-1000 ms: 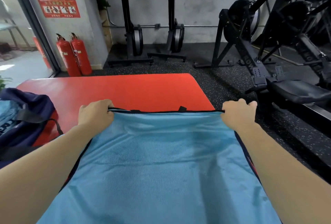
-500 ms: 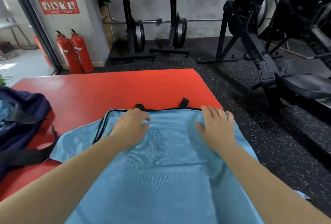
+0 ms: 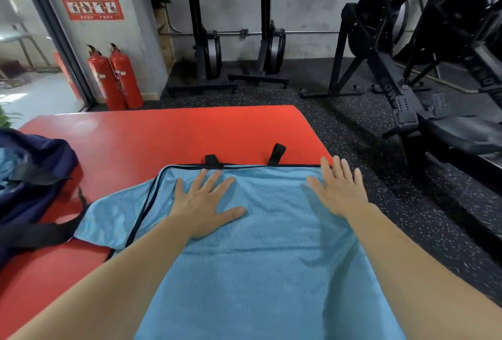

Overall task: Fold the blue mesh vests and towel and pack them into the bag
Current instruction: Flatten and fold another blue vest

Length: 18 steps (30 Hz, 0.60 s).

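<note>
A light blue mesh vest (image 3: 260, 258) with black trim and two black strap loops at its far edge lies spread on the red mat (image 3: 173, 133). My left hand (image 3: 206, 204) presses flat on the cloth with fingers spread, left of centre. My right hand (image 3: 339, 190) lies flat near the vest's far right corner, at the mat's right edge. A second layer of blue cloth (image 3: 108, 220) sticks out to the left under the trimmed edge. The dark navy bag (image 3: 32, 176) sits at the left, with blue fabric showing inside.
Two red fire extinguishers (image 3: 116, 79) stand by the wall beyond the mat. Black rowing machines (image 3: 407, 73) fill the back and right. Speckled black floor (image 3: 407, 217) borders the mat's right edge.
Both hands let go of the vest's far edge, which now lies on the mat, and have flattened out on the cloth with fingers spread.
</note>
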Motion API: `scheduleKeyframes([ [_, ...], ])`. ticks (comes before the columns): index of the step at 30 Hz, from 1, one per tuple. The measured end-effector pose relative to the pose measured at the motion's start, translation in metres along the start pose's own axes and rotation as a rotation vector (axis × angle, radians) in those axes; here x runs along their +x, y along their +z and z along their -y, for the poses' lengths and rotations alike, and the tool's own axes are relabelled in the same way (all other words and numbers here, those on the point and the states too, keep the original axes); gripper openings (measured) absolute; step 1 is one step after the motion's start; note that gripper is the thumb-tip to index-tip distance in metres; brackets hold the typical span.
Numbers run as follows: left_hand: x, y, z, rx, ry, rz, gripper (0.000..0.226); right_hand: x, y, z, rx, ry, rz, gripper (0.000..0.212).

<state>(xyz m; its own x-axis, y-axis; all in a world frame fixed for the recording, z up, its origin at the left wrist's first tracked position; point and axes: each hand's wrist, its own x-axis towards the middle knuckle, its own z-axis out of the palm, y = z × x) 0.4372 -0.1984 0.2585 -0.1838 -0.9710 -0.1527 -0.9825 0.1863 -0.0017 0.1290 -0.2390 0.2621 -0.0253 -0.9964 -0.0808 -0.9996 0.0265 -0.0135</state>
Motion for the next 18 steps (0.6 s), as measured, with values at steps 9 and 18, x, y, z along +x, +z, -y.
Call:
scheduleKeyframes([
  [9, 0.007, -0.002, 0.002, 0.019, -0.023, 0.013, 0.098, -0.085, 0.027, 0.032, 0.108, -0.092, -0.045, 0.129],
  [18, -0.053, -0.002, -0.032, -0.037, -0.031, -0.080, 0.099, -0.140, 0.013, 0.023, 0.109, -0.113, -0.106, 0.126],
])
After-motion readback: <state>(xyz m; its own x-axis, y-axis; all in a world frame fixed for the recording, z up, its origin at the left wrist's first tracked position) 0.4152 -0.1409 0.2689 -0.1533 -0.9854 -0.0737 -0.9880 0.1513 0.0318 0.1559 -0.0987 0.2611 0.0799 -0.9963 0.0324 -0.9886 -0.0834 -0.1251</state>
